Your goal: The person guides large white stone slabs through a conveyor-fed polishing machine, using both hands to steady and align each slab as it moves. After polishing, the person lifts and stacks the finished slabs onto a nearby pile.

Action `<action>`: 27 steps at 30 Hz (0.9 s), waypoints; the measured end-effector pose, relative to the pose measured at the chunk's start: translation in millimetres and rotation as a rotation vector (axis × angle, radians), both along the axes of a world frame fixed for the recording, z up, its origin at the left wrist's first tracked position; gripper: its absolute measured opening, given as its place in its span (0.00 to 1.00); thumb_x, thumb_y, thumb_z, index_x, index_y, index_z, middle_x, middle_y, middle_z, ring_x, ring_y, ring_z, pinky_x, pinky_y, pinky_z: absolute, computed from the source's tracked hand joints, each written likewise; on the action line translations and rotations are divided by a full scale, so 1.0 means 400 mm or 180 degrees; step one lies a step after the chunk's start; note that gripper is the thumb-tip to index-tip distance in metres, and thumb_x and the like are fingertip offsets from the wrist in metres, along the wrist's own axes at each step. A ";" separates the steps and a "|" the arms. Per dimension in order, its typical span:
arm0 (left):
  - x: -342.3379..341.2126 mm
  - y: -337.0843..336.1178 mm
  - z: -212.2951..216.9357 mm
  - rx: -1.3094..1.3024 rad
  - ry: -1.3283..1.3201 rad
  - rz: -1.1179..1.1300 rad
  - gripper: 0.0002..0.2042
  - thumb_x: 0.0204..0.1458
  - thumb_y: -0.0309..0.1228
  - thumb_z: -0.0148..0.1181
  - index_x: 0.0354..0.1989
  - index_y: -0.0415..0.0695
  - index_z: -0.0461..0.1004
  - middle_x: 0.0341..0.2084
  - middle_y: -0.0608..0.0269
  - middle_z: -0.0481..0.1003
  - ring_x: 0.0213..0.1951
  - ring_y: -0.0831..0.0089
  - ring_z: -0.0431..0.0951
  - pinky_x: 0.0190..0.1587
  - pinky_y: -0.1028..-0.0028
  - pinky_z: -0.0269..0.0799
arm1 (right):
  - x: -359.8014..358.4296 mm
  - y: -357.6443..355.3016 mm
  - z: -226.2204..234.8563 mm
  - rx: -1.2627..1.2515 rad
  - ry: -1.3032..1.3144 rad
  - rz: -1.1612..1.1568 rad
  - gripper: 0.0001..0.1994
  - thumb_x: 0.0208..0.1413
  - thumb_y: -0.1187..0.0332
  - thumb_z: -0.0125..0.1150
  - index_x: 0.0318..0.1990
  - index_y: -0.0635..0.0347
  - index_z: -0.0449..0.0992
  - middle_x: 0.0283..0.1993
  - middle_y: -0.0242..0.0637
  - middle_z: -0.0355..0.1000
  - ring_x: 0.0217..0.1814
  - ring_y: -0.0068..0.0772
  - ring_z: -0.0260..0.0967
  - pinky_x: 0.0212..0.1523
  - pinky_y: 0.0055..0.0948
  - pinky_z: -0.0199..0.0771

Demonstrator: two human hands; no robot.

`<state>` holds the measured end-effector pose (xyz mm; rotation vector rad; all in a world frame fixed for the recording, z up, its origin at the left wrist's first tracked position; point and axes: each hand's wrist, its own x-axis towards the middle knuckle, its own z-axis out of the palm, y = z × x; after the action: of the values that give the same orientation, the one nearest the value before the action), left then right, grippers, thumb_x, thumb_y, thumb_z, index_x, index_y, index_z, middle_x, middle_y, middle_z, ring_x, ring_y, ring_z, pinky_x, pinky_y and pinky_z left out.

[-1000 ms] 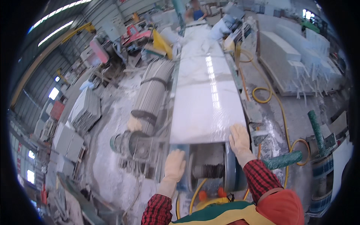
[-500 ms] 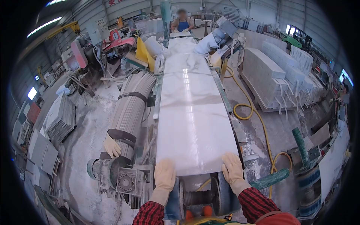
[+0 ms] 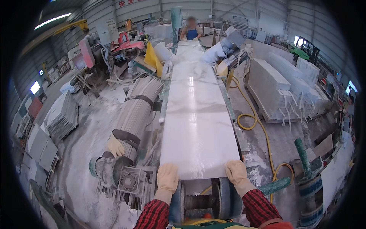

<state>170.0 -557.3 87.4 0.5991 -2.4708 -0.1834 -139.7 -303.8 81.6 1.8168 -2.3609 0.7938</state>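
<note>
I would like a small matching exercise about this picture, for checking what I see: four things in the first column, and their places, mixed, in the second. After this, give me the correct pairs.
Things:
1. Left hand
2. Yellow hose
3. Right hand
4. Blue apron

Places:
A. Looped to the right of the white slab
B. At the slab's near right corner
C. Worn by someone beyond the slab's far end
D. At the slab's near left corner

Right pairs: 1-D, 2-A, 3-B, 4-C
</note>
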 end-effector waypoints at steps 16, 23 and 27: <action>0.028 0.030 -0.010 0.0560 -0.0605 0.0172 0.23 0.63 0.35 0.66 0.66 0.49 0.78 0.69 0.45 0.75 0.71 0.40 0.71 0.77 0.44 0.62 | 0.054 0.006 0.029 -0.0543 0.0441 -0.0262 0.17 0.62 0.69 0.62 0.58 0.63 0.76 0.57 0.56 0.73 0.62 0.65 0.71 0.66 0.59 0.71; 0.032 0.031 -0.003 0.0429 -0.0497 0.0064 0.21 0.62 0.34 0.66 0.64 0.48 0.78 0.66 0.47 0.76 0.68 0.41 0.72 0.73 0.45 0.65 | 0.061 0.012 0.032 -0.0598 0.0404 -0.0302 0.18 0.61 0.70 0.64 0.58 0.64 0.77 0.57 0.56 0.75 0.63 0.66 0.72 0.66 0.58 0.73; 0.033 0.034 -0.006 0.0378 -0.0437 0.0028 0.21 0.61 0.33 0.66 0.62 0.47 0.78 0.64 0.47 0.76 0.65 0.41 0.73 0.71 0.45 0.66 | 0.068 0.023 0.033 -0.0553 0.0338 -0.0346 0.18 0.61 0.71 0.64 0.59 0.63 0.77 0.59 0.56 0.75 0.63 0.66 0.73 0.67 0.58 0.73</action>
<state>183.2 -543.8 85.2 0.6934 -2.6027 -0.2966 -112.6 -294.8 94.8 1.6075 -2.2269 0.8378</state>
